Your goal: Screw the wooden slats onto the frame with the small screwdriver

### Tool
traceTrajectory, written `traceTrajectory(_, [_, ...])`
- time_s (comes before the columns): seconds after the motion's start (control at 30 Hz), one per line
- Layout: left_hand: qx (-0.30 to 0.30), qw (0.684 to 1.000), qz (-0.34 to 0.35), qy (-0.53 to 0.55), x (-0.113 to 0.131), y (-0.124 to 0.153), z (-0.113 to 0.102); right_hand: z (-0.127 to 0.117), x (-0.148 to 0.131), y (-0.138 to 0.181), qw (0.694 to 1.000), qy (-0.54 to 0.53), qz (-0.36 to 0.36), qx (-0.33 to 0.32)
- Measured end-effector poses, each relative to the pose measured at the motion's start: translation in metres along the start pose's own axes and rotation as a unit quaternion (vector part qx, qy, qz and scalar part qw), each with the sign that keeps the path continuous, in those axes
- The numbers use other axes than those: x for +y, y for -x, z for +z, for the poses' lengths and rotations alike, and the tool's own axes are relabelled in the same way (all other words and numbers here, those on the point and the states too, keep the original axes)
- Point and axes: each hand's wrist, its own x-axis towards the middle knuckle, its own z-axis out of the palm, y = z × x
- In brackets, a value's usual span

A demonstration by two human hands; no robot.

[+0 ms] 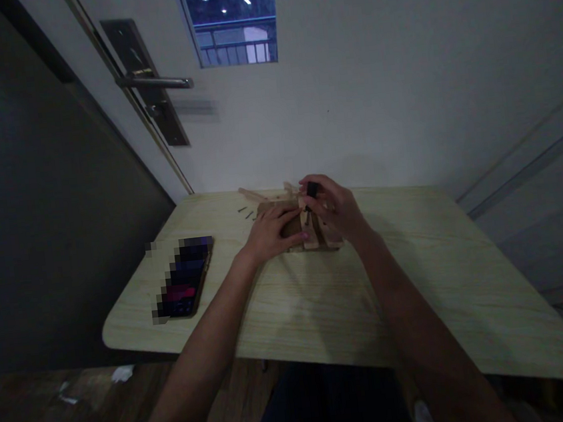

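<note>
In the head view, we would do best to hold the black tool [312, 189] steady and press the wooden piece [292, 226] firmly against the table [427, 256]. Our 2 hands differ: the left hand [272, 233] lies spread on the wooden piece; the right hand [340, 207] is closed around the black tool.

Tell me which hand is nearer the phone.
Left. The left hand rests on the wooden pieces, beyond and right of the phone; the right hand, holding a black object, is farther right.
</note>
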Motion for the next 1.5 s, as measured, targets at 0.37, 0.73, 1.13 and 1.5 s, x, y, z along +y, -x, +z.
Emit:
traceTrajectory(0.37, [-0.003,1.0,-0.008,0.001,0.004,0.0,-0.003,0.004,0.003,0.001,0.995,-0.069,0.067,0.029])
traceTrajectory(0.73, [0.0,1.0,-0.002,0.001,0.003,0.001,-0.001,-0.003,0.003,0.002,0.996,0.068,-0.034,0.036])
traceTrajectory(1.13, [-0.004,1.0,0.0,-0.009,0.001,0.0,0.0,0.004,0.007,0.002,0.995,-0.039,0.079,0.049])
traceTrajectory(1.5, [0.001,1.0,0.004,0.0,0.002,0.001,-0.001,0.0,-0.001,0.004,0.999,0.018,0.027,-0.007])
